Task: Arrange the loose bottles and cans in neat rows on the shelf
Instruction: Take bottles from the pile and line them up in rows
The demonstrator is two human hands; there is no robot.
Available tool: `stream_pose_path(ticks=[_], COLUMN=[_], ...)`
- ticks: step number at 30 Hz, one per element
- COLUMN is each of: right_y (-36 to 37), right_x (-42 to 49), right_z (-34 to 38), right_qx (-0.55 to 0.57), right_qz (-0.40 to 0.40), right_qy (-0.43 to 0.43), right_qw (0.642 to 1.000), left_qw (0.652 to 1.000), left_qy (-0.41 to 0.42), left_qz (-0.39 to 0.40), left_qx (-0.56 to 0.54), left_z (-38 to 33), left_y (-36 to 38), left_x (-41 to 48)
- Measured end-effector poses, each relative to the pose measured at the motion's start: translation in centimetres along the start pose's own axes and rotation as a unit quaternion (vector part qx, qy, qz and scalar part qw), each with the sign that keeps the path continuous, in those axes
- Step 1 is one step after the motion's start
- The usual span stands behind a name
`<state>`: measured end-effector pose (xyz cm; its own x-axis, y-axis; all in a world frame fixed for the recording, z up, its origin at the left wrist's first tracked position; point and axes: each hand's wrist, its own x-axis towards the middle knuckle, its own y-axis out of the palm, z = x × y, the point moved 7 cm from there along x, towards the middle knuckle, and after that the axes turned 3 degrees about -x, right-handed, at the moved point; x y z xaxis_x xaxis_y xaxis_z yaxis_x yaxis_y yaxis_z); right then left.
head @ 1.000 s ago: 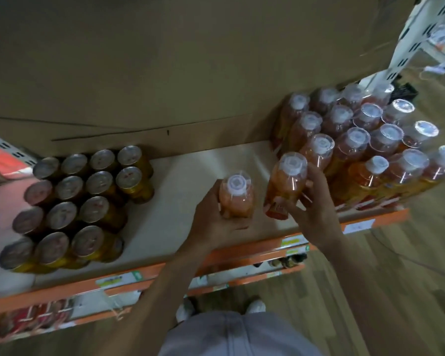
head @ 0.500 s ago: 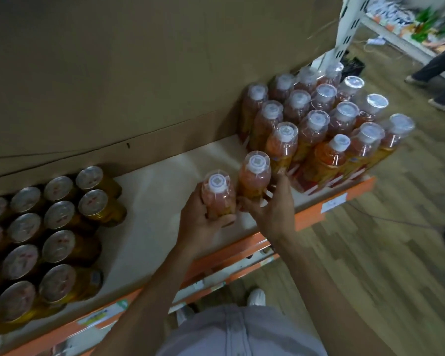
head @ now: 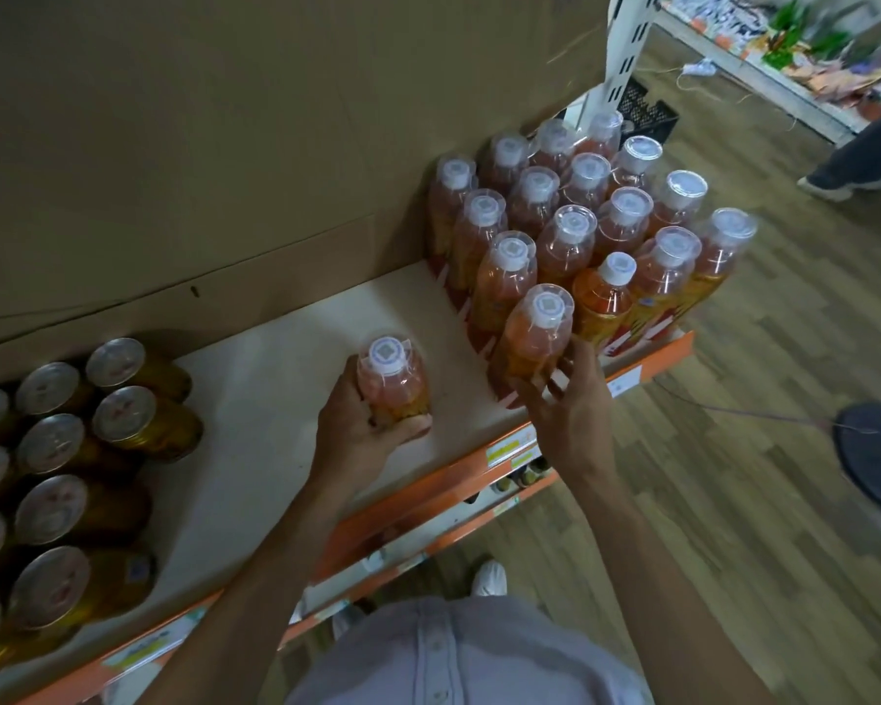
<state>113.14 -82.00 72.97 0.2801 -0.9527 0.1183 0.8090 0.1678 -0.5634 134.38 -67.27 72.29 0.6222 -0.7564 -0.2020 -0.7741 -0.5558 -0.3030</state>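
My left hand (head: 362, 429) grips an orange drink bottle (head: 392, 381) with a white cap, upright over the middle of the pale shelf board (head: 275, 399). With my right hand (head: 565, 404) I hold a second such bottle (head: 535, 338) at the front left corner of the bottle block (head: 581, 221), touching its neighbours. That block stands in neat rows at the right end of the shelf. Gold cans (head: 57, 475) with silver tops stand in rows at the left end.
A large cardboard sheet (head: 275, 145) backs the shelf. The shelf has an orange front rail (head: 479, 475), with a lower shelf below. A white upright post (head: 621, 53) ends the unit. On the wooden floor at right are another person's legs (head: 855, 155) and a dark round object (head: 876, 450).
My right hand has pushed its bottle rightward against the block's front corner. The left hand's bottle has separated from it and stays mid-shelf. The camera view has shifted right.
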Motion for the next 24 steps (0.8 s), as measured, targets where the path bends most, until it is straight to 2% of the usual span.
stream_pose_path(ticks=[6,18,24], right_y=[-1.0,-1.4,-1.7], right_x=[1.0,1.4,1.3], right_z=[0.4,0.1,0.2], right_qx=[-0.076,-0.053,-0.073], right_qz=[0.005,-0.004,-0.002], right_qy=[-0.024,0.005,0.002], right_qw=[0.997,0.999,0.997], left_qw=[1.0,1.0,0.999], left_qy=[0.01,0.009,0.026], left_qz=[-0.004,0.004,0.036], left_qx=[0.0,-0.008,-0.008], left_z=[-0.7,-0.7,-1.0], left_y=[1.7,3.9,5.8], left_x=[0.9,2.1,2.8])
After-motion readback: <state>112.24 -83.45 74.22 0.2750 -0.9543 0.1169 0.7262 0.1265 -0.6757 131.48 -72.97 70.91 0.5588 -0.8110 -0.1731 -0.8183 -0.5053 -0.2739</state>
